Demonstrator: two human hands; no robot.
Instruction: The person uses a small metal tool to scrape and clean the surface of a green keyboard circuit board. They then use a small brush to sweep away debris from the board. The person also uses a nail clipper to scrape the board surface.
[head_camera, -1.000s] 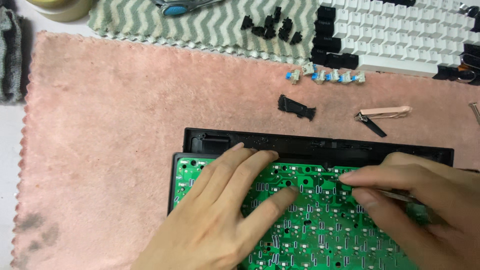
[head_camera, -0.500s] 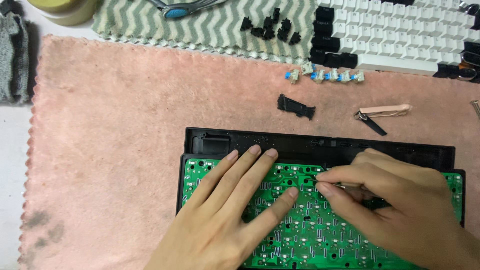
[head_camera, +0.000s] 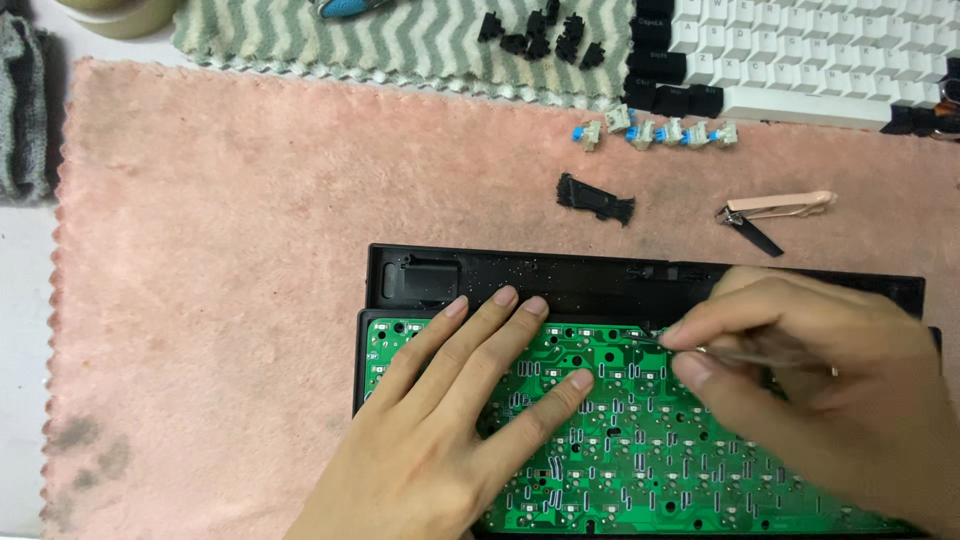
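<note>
A green circuit board (head_camera: 640, 440) lies in a black keyboard case (head_camera: 560, 280) on a pink cloth (head_camera: 250, 250). My left hand (head_camera: 450, 420) rests flat on the left part of the board, fingers spread and pressing down. My right hand (head_camera: 810, 380) pinches a thin metal tool (head_camera: 700, 348); its tip touches the board near the upper middle. The tool's rear end is hidden in my fingers.
Several loose blue-stemmed key switches (head_camera: 655, 130) lie in a row above. A small black part (head_camera: 595, 197) and a pink-handled puller (head_camera: 775, 208) lie behind the case. White and black keycaps (head_camera: 800, 50) fill the top right; a striped cloth (head_camera: 400, 40) holds black pieces.
My right hand has shifted along the board with the tool, and the tool tip now sits near the upper middle. My left hand stays pressed on the board.
</note>
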